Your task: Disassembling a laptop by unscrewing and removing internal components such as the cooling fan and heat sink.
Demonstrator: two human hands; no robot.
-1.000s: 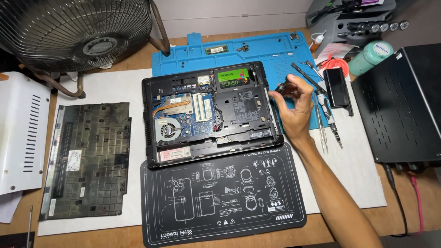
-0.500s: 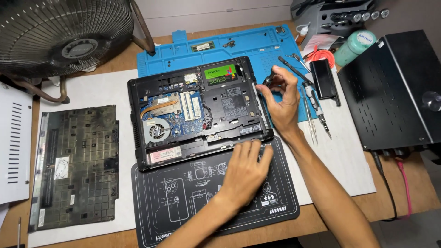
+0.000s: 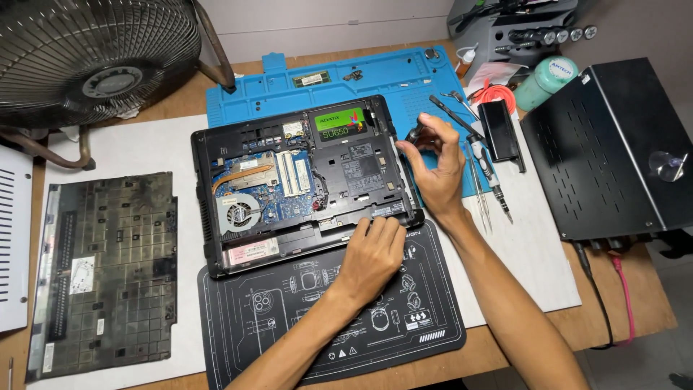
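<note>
Your left hand (image 3: 372, 254) lies flat, fingers together and gripping nothing, pressing on the near edge of the opened black laptop base (image 3: 303, 180), which sits in the middle of the wooden bench (image 3: 628, 289), half on the blue silicone repair mat (image 3: 339, 79) and half on the black printed work mat (image 3: 289, 318). Your right hand (image 3: 435, 162) is at the laptop's right edge, fingers pinched around a small dark screwdriver handle (image 3: 417, 130); the tip is hidden, so you cannot tell whether it sits in a screw.

By the look of it, you are in the disassembly stage, steadying the chassis while working a fastener at the right side. That calls for firm downward pressure from the left hand and a straight, upright driver.

Room is tight on the right: a pair of silver tweezers and a slim pen-shaped driver (image 3: 487, 173) lie just beside your right wrist, with a black rectangular block (image 3: 502, 130) past them and a large black metal case (image 3: 606, 144) further out. On the left, the removed dusty dark bottom cover (image 3: 108, 267) lies well apart on white paper, under the black fan (image 3: 86, 58).
</note>
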